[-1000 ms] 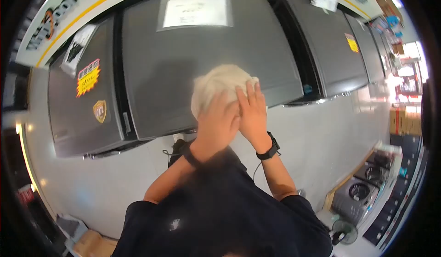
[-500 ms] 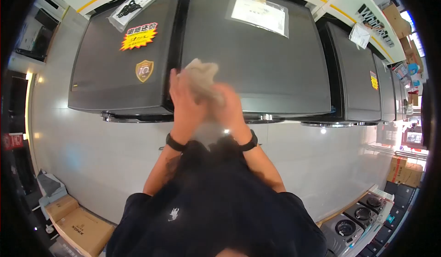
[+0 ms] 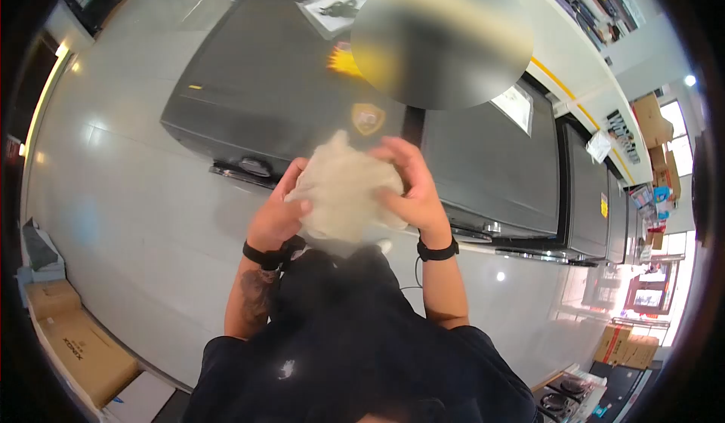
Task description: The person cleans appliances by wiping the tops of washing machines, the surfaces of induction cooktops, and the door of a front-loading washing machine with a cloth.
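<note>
A beige cloth [image 3: 347, 185], crumpled and slightly blurred, is held between my two hands in front of the dark grey washing machines. My left hand [image 3: 277, 215] grips its left side, thumb on top. My right hand [image 3: 414, 189] has its fingers curled round the right edge, with the thumb pressing on the cloth. Just beyond is the top of the left machine [image 3: 257, 68], bearing a gold shield sticker [image 3: 368, 118] and a yellow burst-shaped label [image 3: 345, 60]. The second machine [image 3: 483, 159] stands to its right.
A blurred oval covers part of the view at the upper middle. Plastic document bags [image 3: 330, 11] lie on the machine tops. More machines [image 3: 589, 189] continue rightward. Cardboard boxes [image 3: 83, 347] stand at the lower left, and gas stoves [image 3: 566, 393] at the lower right. Glossy tiled floor [image 3: 143, 219] surrounds me.
My view has turned and shifted toward the left machine. My hands have drawn back from over the machine tops toward my body and moved apart, spreading the bunched cloth wider between them.
</note>
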The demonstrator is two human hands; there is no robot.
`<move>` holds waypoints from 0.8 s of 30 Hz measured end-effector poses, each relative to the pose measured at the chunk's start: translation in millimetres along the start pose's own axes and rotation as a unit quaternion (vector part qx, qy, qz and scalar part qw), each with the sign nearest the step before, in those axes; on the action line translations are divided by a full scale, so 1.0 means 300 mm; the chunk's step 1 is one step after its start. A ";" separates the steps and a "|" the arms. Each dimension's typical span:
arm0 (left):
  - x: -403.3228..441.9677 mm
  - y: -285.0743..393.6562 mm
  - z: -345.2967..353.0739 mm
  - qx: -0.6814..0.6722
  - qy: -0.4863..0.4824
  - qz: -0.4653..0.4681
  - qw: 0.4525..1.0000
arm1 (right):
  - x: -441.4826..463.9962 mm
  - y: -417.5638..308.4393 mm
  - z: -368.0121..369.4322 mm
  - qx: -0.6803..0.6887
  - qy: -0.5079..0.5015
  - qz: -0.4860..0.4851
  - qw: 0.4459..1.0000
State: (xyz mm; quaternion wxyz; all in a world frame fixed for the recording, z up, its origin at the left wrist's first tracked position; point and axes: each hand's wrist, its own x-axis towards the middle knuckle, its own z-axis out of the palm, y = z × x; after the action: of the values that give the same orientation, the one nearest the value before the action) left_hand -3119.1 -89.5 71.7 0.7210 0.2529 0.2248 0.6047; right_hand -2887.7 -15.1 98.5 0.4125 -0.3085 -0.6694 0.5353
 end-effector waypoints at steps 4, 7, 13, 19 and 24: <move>-0.011 0.037 -0.163 0.264 0.014 0.224 0.938 | 0.032 0.099 0.148 0.000 0.080 0.108 0.991; 0.030 0.041 -0.294 0.143 0.055 0.162 0.975 | 0.040 0.204 0.178 -0.053 0.049 0.185 0.980; 0.084 0.237 -0.222 -0.131 -0.006 -0.040 0.991 | 0.145 0.170 0.327 -0.002 0.012 0.254 0.967; 0.151 0.381 -0.243 -0.065 -0.027 -0.053 0.996 | 0.273 0.169 0.376 0.065 0.044 0.190 0.979; 0.287 0.460 -0.368 0.198 -0.029 0.008 0.980 | 0.386 0.184 0.413 -0.059 0.166 0.089 0.980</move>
State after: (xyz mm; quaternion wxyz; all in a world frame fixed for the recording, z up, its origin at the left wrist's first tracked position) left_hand -3278.9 25.1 73.0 0.6576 0.4098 0.3174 0.5467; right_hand -3052.9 39.7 59.8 0.4500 -0.4754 -0.5915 0.4708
